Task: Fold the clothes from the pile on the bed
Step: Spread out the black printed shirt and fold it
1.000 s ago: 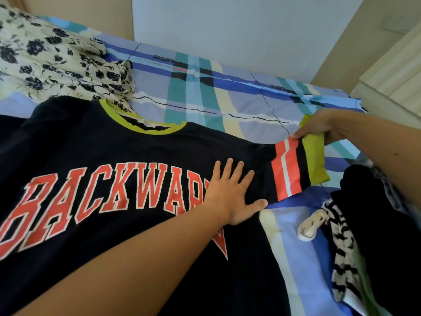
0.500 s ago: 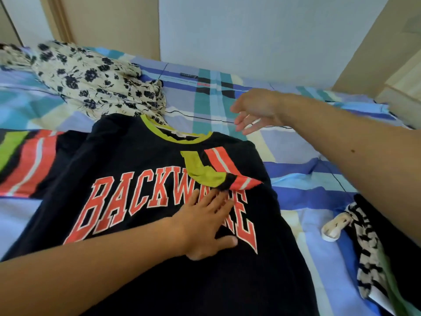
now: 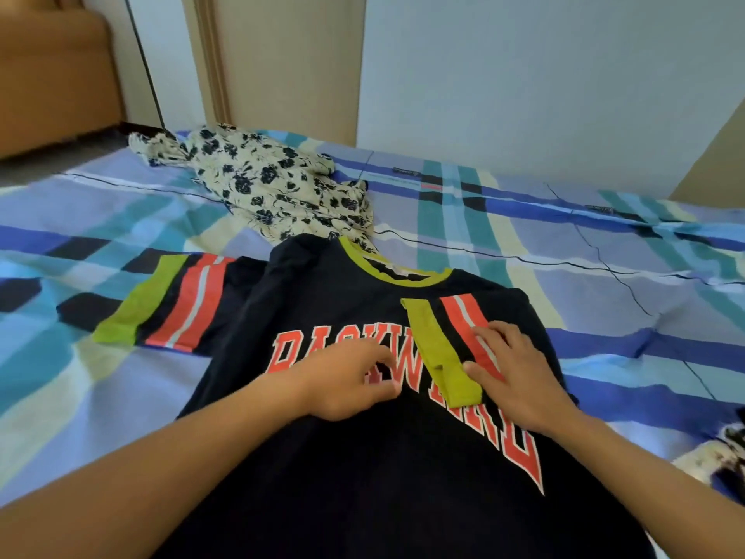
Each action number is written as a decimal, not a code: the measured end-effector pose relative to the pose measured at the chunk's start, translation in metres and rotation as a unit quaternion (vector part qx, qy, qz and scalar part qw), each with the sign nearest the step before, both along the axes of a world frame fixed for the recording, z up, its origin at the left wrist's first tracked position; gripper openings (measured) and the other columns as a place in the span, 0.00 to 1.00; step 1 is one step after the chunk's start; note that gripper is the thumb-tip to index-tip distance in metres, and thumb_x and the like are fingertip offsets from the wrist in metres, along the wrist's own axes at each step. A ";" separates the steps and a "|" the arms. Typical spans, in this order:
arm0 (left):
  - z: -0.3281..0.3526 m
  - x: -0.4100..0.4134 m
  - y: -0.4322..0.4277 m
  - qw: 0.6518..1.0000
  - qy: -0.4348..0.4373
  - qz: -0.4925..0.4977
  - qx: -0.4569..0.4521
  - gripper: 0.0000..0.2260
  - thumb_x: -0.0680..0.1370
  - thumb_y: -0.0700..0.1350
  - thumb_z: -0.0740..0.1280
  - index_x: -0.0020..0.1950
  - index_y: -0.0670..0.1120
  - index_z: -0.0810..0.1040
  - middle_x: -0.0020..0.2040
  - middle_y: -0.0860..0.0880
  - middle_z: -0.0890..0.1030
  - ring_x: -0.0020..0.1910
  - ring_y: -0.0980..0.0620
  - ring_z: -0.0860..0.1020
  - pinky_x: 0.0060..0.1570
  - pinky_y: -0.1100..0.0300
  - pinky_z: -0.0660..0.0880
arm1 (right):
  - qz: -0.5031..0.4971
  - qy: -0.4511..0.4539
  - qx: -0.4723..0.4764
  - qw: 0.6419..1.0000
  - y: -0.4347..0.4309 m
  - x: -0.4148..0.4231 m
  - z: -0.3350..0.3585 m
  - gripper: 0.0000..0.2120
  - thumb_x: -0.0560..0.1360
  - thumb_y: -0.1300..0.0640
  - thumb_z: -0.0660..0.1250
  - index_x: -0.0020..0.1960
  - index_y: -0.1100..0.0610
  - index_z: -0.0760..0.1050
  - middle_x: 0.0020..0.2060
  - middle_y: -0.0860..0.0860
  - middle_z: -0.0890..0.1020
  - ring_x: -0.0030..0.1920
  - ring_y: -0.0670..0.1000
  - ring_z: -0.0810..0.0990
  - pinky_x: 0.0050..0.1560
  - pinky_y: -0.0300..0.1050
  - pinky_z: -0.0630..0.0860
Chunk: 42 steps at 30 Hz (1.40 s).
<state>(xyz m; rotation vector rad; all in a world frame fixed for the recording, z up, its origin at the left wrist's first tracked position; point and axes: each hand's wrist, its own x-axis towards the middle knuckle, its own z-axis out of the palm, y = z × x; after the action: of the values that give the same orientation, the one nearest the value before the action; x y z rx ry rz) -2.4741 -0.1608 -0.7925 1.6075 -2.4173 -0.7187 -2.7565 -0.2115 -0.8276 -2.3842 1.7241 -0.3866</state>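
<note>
A black T-shirt with red lettering and a lime collar lies face up on the bed. Its right sleeve, striped lime, red and white, is folded inward over the chest. The other sleeve lies spread out flat to the left. My right hand rests flat on the folded sleeve with its fingers spread. My left hand sits on the lettering just left of that sleeve, its fingers loosely curled and slightly blurred.
A cream floral garment lies crumpled beyond the shirt's collar. A bit of the black-and-white clothes pile shows at the right edge. A wall runs behind the bed, and a brown seat stands at the far left.
My right hand came back from beyond the collar and now lies on the folded sleeve. The sleeve is straighter and flatter. My left hand's fingers went from flat to curled.
</note>
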 end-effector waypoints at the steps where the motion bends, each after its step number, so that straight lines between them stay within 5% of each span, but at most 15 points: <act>1: 0.000 0.007 -0.003 1.000 0.011 0.023 -0.012 0.21 0.80 0.60 0.63 0.69 0.52 0.74 0.65 0.55 0.75 0.62 0.57 0.74 0.61 0.59 0.72 | 0.000 -0.008 0.014 1.000 -0.003 0.005 0.002 0.29 0.80 0.39 0.59 0.77 0.49 0.62 0.75 0.49 0.63 0.74 0.53 0.64 0.74 0.58 0.63; 7: -0.003 0.064 -0.019 0.967 0.061 0.218 -0.117 0.14 0.79 0.55 0.64 0.59 0.50 0.79 0.56 0.51 0.78 0.56 0.52 0.76 0.59 0.50 0.75 | 0.026 0.052 0.098 0.993 -0.022 0.055 -0.001 0.38 0.76 0.30 0.41 0.81 0.45 0.44 0.81 0.46 0.41 0.80 0.49 0.39 0.78 0.59 0.41; 10: -0.008 0.104 -0.021 0.929 0.074 0.330 -0.152 0.11 0.79 0.52 0.65 0.57 0.49 0.79 0.55 0.49 0.78 0.55 0.49 0.77 0.58 0.50 0.74 | 0.003 0.122 0.063 0.990 -0.012 0.065 -0.029 0.38 0.74 0.29 0.33 0.79 0.44 0.34 0.80 0.47 0.35 0.78 0.49 0.32 0.78 0.60 0.35; 13: -0.016 0.147 -0.019 0.882 0.017 0.441 -0.164 0.14 0.79 0.52 0.64 0.61 0.47 0.77 0.61 0.45 0.76 0.62 0.43 0.73 0.63 0.47 0.70 | -0.014 0.118 0.051 0.992 -0.012 0.065 -0.036 0.36 0.74 0.29 0.31 0.78 0.42 0.30 0.79 0.46 0.34 0.78 0.48 0.30 0.78 0.59 0.35; 16: -0.028 0.179 -0.007 0.843 -0.055 0.529 -0.082 0.22 0.77 0.56 0.62 0.66 0.44 0.72 0.67 0.41 0.71 0.68 0.37 0.67 0.69 0.44 0.61 | -0.022 0.152 0.054 0.987 -0.011 0.063 -0.034 0.36 0.72 0.30 0.29 0.76 0.42 0.28 0.78 0.46 0.33 0.78 0.48 0.31 0.78 0.60 0.37; 21: -0.031 0.214 0.004 0.800 -0.083 0.590 -0.067 0.34 0.74 0.61 0.65 0.72 0.42 0.62 0.69 0.38 0.67 0.68 0.36 0.66 0.66 0.44 0.65 | -0.064 0.182 0.068 0.979 -0.013 0.091 -0.011 0.41 0.69 0.30 0.25 0.79 0.44 0.31 0.80 0.48 0.37 0.80 0.50 0.37 0.77 0.65 0.41; 24: -0.026 0.223 -0.003 0.796 -0.009 0.604 -0.035 0.37 0.73 0.61 0.67 0.73 0.42 0.60 0.67 0.39 0.71 0.66 0.37 0.71 0.60 0.46 0.71 | -0.022 0.117 0.021 0.993 -0.007 0.143 0.003 0.40 0.72 0.29 0.30 0.80 0.45 0.36 0.80 0.49 0.39 0.80 0.50 0.37 0.77 0.62 0.39; 27: -0.022 0.229 -0.007 0.787 0.082 0.612 0.002 0.23 0.70 0.56 0.72 0.55 0.43 0.72 0.52 0.44 0.79 0.50 0.43 0.79 0.46 0.53 0.76 | 0.061 0.001 0.038 0.997 0.001 0.214 0.010 0.39 0.75 0.30 0.37 0.81 0.46 0.42 0.81 0.47 0.42 0.80 0.48 0.37 0.77 0.57 0.38; 30: -0.022 0.233 -0.009 0.762 0.164 0.626 0.007 0.12 0.68 0.48 0.74 0.44 0.45 0.75 0.43 0.46 0.79 0.41 0.46 0.79 0.38 0.56 0.75 | 0.110 -0.051 0.015 0.992 -0.005 0.276 0.013 0.36 0.78 0.31 0.40 0.81 0.46 0.42 0.81 0.48 0.43 0.80 0.50 0.38 0.77 0.57 0.38; 34: -0.023 0.240 -0.012 0.692 0.288 0.657 -0.076 0.04 0.72 0.39 0.68 0.38 0.46 0.77 0.40 0.44 0.80 0.40 0.43 0.79 0.41 0.54 0.75 | 0.111 0.011 0.053 0.992 -0.011 0.303 -0.012 0.37 0.77 0.31 0.36 0.81 0.47 0.40 0.81 0.50 0.40 0.80 0.52 0.36 0.77 0.60 0.37; 38: -0.022 0.259 -0.013 0.608 0.375 0.679 -0.170 0.08 0.74 0.35 0.64 0.46 0.44 0.81 0.45 0.39 0.83 0.46 0.38 0.80 0.51 0.46 0.80 | 0.103 0.058 0.052 0.992 -0.008 0.294 -0.036 0.44 0.69 0.27 0.26 0.81 0.45 0.39 0.81 0.49 0.41 0.79 0.51 0.35 0.77 0.58 0.34; 42: -0.017 0.259 -0.016 0.532 0.515 0.645 -0.188 0.08 0.77 0.36 0.65 0.46 0.47 0.81 0.42 0.45 0.83 0.40 0.47 0.80 0.36 0.58 0.78 | 0.104 0.043 0.085 0.990 -0.014 0.298 -0.030 0.45 0.68 0.26 0.26 0.81 0.45 0.40 0.81 0.48 0.42 0.79 0.50 0.35 0.76 0.58 0.33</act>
<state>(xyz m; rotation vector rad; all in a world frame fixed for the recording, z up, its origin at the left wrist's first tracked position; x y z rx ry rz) -2.2152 -0.1767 -0.8100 1.4802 -0.1984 -0.4518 -2.4590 -0.2259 -0.8579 -2.4542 1.4551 -0.1048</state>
